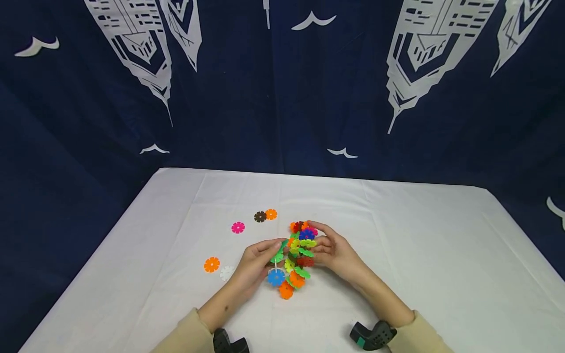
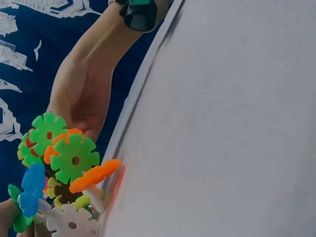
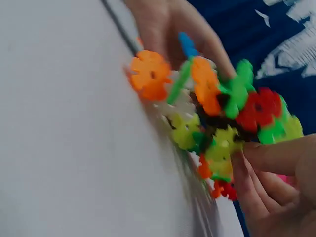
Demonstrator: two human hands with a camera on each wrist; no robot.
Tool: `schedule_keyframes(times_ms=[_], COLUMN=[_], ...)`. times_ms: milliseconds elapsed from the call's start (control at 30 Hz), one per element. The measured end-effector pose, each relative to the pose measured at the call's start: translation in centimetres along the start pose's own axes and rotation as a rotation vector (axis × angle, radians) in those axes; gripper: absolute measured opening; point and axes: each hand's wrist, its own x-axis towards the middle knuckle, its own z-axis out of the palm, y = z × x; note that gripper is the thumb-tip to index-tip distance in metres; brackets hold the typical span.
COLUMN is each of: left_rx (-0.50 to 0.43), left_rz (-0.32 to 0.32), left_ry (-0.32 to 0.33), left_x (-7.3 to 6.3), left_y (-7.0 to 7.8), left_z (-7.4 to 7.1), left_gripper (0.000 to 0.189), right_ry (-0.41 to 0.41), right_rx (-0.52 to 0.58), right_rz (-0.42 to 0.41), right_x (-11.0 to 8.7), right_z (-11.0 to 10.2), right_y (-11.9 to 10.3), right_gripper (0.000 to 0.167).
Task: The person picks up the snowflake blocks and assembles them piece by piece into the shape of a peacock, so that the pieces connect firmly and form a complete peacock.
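Observation:
A cluster of flower-shaped interlocking discs [image 1: 296, 279] in green, orange, yellow, red and blue is held between both hands, over the middle of the near table. My left hand [image 1: 252, 268] pinches its left side by a green disc, thumb on top, close above a light blue disc [image 1: 276, 278]. From the right, my right hand [image 1: 339, 252] holds the cluster, its index finger extended along the top near a dark blue disc [image 1: 306, 234]. In the right wrist view, thumb and fingers grip it beside a yellow disc [image 3: 217, 157]. A white disc [image 2: 72, 222] shows low in the left wrist view.
Loose discs lie left of the cluster on the white-covered table [image 1: 441, 255]: an orange one [image 1: 212, 264], a white one [image 1: 227, 272], a pink one [image 1: 238, 227], and a dark brown one [image 1: 260, 216] touching another orange one [image 1: 271, 214]. A dark blue curtain [image 1: 247, 122] hangs behind.

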Motion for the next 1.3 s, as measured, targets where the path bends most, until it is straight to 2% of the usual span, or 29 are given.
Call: schedule_keyframes(times_ms=[167, 233, 300, 400, 500, 633, 700, 767, 833, 933, 1000, 1133, 1300], left_rx=[-0.054, -0.078, -0.085, -0.05, 0.082, 0.3, 0.382, 0.456, 0.491, 0.538, 0.591, 0.691, 0.744], left_rz=[-0.031, -0.043, -0.048, -0.048, 0.006, 0.132, 0.217, 0.3, 0.357, 0.384, 0.393, 0.426, 0.493], left_ry=[-0.012, -0.024, -0.045, -0.068, -0.011, 0.115, 0.132, 0.107, 0.057, -0.017, -0.037, -0.04, 0.001], left_x=[0.3, 0.4, 0.4, 0.4, 0.3, 0.2, 0.3, 0.5, 0.7, 1.0, 1.1, 1.0, 1.2], left_y=[-0.3, -0.4, -0.4, -0.3, 0.1, 0.9, 1.1, 1.2, 1.1, 1.0, 1.0, 1.2, 1.1], left_z=[0.1, 0.2, 0.3, 0.2, -0.2, -0.7, -0.6, -0.5, -0.4, -0.6, -0.8, -0.9, -0.6], left_gripper=[0.042, 0.042, 0.041, 0.041, 0.04, 0.029, 0.023, 0.019, 0.016, 0.011, 0.009, 0.006, 0.005], right_ry=[0.238, 0.303, 0.335, 0.33, 0.297, 0.3, 0.317, 0.333, 0.328, 0.31, 0.29, 0.264, 0.229], right_rx=[-0.431, -0.529, -0.562, -0.567, -0.552, -0.504, -0.46, -0.43, -0.414, -0.402, -0.398, -0.361, -0.276], right_rz=[-0.19, -0.253, -0.303, -0.343, -0.359, -0.319, -0.283, -0.241, -0.21, -0.178, -0.187, -0.216, -0.239], right_x=[0.2, 0.3, 0.3, 0.4, 0.4, 0.2, 0.0, -0.1, -0.2, -0.2, -0.4, -0.6, -0.3], right_z=[1.9, 2.2, 2.3, 2.1, 1.8, 1.5, 1.4, 1.4, 1.5, 1.7, 1.9, 1.9, 0.9], right_y=[0.0, 0.1, 0.0, -0.1, 0.0, 0.6, 0.8, 1.0, 1.2, 1.1, 0.5, 0.1, 2.2], right_gripper=[0.073, 0.072, 0.069, 0.066, 0.063, 0.052, 0.043, 0.034, 0.025, 0.017, 0.014, 0.012, 0.015])
